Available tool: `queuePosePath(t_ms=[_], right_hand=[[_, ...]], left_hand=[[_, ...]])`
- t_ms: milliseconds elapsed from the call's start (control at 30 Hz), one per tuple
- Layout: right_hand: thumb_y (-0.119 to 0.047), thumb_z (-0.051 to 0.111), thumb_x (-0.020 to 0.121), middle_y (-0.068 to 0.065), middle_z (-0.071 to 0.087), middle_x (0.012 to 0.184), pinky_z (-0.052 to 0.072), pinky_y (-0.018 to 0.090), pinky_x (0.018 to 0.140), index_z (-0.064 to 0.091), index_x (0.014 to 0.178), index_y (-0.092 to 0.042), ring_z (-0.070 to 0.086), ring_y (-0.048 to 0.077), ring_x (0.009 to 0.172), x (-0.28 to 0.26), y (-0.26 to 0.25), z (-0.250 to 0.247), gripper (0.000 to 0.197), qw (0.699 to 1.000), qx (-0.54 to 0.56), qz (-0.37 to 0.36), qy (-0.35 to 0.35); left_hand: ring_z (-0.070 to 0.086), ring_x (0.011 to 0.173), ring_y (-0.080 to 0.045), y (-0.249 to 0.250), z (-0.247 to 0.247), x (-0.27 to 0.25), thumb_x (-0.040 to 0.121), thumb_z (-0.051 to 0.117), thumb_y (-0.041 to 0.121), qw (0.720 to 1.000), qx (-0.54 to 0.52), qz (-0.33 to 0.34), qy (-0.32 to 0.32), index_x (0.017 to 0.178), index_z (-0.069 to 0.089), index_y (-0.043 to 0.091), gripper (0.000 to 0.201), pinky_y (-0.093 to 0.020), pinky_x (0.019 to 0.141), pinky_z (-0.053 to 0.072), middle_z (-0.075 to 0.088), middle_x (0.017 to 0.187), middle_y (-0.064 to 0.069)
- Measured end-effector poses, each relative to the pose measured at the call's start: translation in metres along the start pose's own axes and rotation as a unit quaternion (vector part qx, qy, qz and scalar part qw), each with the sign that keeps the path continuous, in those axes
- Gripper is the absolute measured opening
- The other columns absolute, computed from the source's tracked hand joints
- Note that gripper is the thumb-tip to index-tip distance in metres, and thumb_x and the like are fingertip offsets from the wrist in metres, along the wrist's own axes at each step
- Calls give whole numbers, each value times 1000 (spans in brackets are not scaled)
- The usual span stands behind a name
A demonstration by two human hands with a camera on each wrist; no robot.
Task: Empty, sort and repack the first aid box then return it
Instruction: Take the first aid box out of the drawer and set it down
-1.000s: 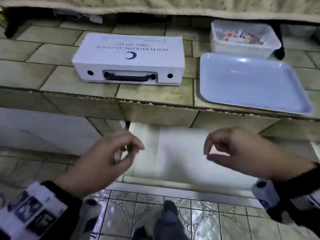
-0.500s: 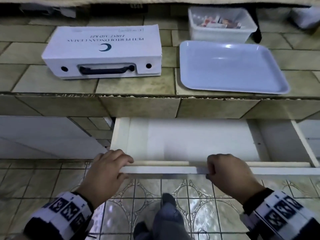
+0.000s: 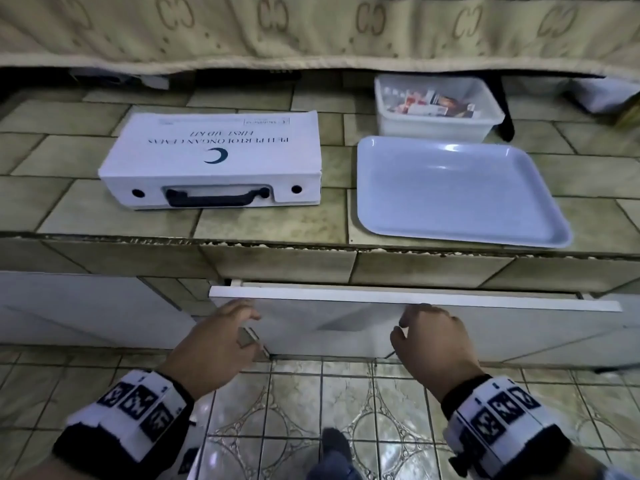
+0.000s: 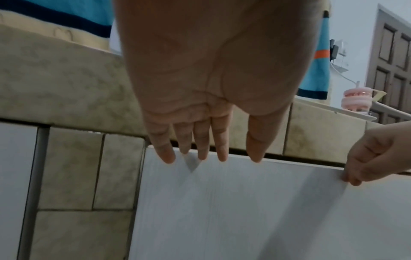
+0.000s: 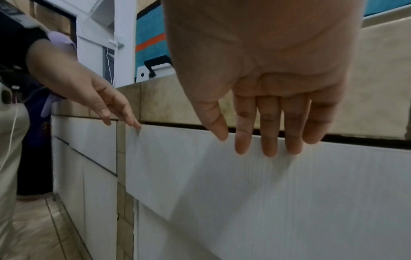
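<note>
The white first aid box [image 3: 214, 161], lid down and black handle facing me, lies on the tiled counter [image 3: 104, 209] at the left. Under the counter edge the white drawer [image 3: 346, 327] is pushed almost fully in, with only a thin dark gap above its front panel [image 4: 222, 202]. My left hand [image 3: 221, 337] has straight fingers [image 4: 166, 153] touching the panel near its top left corner. My right hand [image 3: 429, 337] presses straight fingers [image 5: 269, 146] against the panel further right. Neither hand holds anything.
A pale blue tray [image 3: 457, 188] lies on the counter to the right of the box. Behind it stands a clear plastic tub [image 3: 436, 109] with small packets inside. A patterned beige cloth [image 3: 311, 32] hangs over the back. Patterned floor tiles [image 3: 294, 410] lie below.
The drawer stood wide open with both hands gripping its front edge; it has now slid in almost fully, and both hands have flattened against its front panel.
</note>
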State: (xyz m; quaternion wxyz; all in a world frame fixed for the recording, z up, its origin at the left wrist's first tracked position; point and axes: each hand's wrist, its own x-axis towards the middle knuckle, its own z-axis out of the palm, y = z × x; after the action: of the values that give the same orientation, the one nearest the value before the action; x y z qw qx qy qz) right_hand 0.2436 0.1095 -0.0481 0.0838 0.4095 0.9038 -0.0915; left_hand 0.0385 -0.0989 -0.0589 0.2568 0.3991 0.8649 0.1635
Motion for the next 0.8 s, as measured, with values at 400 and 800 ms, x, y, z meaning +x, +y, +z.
queuePosePath(t_ms=[400, 800], right_hand=[[-21, 60, 86, 1, 64, 62, 42, 19, 54, 61, 62, -18, 54, 12, 54, 43, -72, -99, 23, 885, 455, -79, -56], [-33, 57, 91, 23, 55, 107, 53, 42, 73, 52, 103, -3, 59, 33, 88, 97, -141, -130, 32, 438, 839, 175, -270]], left_hand=[[57, 82, -4, 32, -89, 4, 88, 61, 14, 938, -178, -66, 291, 90, 61, 24, 10, -11, 61, 40, 63, 88, 9], [62, 81, -24, 26, -146, 52, 95, 51, 32, 705, -600, -233, 297, 103, 52, -2, 35, -28, 68, 49, 62, 91, -18]])
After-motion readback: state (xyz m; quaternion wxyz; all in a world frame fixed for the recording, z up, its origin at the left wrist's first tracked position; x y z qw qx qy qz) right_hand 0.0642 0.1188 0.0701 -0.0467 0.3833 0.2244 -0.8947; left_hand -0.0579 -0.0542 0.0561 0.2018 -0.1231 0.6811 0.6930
